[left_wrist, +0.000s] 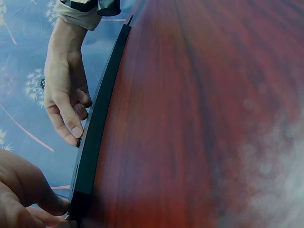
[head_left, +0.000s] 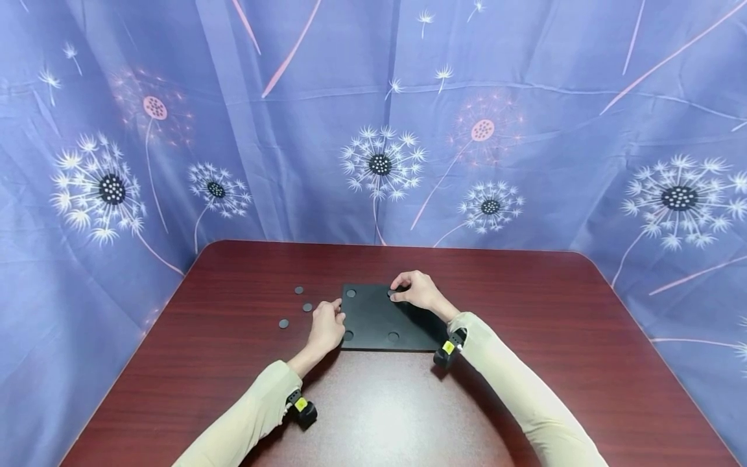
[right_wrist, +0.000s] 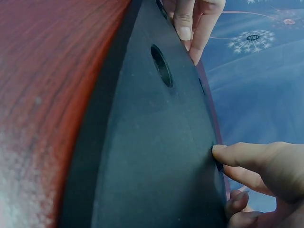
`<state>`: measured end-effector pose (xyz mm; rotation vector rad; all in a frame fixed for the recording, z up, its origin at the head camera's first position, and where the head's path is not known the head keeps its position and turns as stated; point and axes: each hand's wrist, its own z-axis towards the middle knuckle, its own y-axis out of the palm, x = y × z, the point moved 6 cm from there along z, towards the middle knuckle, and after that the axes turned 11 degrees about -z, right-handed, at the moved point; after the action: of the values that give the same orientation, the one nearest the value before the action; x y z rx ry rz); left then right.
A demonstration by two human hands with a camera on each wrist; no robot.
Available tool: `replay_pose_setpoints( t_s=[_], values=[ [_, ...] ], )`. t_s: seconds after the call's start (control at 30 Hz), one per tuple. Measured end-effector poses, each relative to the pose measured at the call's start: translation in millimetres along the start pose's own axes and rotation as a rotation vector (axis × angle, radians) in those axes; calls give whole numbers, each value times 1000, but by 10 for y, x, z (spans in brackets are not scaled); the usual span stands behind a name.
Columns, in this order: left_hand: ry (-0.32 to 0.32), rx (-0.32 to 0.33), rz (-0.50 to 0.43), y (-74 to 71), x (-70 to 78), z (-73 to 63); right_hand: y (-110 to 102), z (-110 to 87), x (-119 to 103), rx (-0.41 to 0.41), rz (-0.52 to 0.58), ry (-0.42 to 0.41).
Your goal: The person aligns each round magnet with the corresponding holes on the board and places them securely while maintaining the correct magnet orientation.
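The right grip (head_left: 421, 291) pinches a small disc (right_wrist: 219, 166) at the far side of the board (head_left: 369, 318), between thumb and fingertip; the left grip (head_left: 327, 327) holds the board's left edge. The board lies flat on the surface (head_left: 554, 305), with three loose discs (head_left: 283, 323) to its left, apart from it. Whether the pinched disc is seated cannot be told, as the fingers cover the spot.

The likeliest trouble is a disc left tilted on a recess rim: dark on dark gives little contrast, and the fingers hide the fit. Letting go too early could cause that, or drop it beside the recess. A sideways push might slide the board if the left grip slackened. The right sleeve (head_left: 502, 366) reaches in from the near right and could brush the board. The left knuckles could knock the nearest loose disc.
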<state>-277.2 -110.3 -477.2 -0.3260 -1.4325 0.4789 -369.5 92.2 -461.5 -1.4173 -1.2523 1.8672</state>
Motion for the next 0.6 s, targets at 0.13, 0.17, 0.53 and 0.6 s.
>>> replay_pose_setpoints(
  t_s=[0.13,0.17,0.53,0.6],
  values=[
    [4,0,2,5,4,-9,13,-1,7,-10,2,14],
    [6,0,4,6,5,-10,18,0,10,-13,4,16],
    [-4,4,5,8,12,-1,-12,-25,33,1,28,34],
    [-4,5,5,5,15,-1,-22,-30,44,7,33,39]
  ],
)
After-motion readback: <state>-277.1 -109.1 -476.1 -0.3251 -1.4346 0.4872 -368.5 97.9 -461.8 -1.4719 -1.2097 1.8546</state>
